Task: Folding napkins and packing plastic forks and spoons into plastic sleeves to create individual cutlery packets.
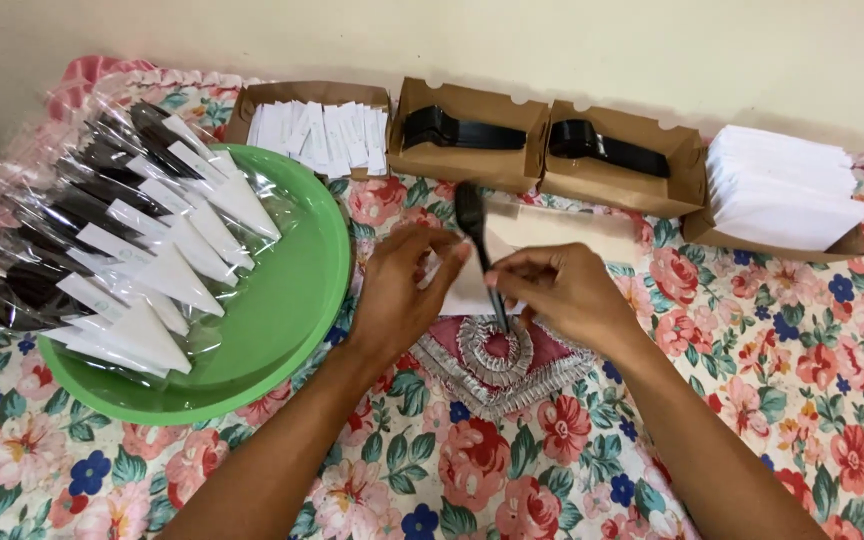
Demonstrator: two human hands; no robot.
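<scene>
Head view: the left hand (402, 285) and right hand (562, 290) meet over the floral-covered bench (772, 400). Right fingers pinch the handle of a black plastic spoon (474, 225), bowl up; left fingers close on a white napkin (467, 290) behind it. This looks like the pairing step of a cutlery pack; next would call for a clear sleeve. Both forearms angle inward, wrists level. Left of the fingers sits a green tray (282, 310) of finished packs (122, 240); beyond them, cardboard boxes (617, 165).
</scene>
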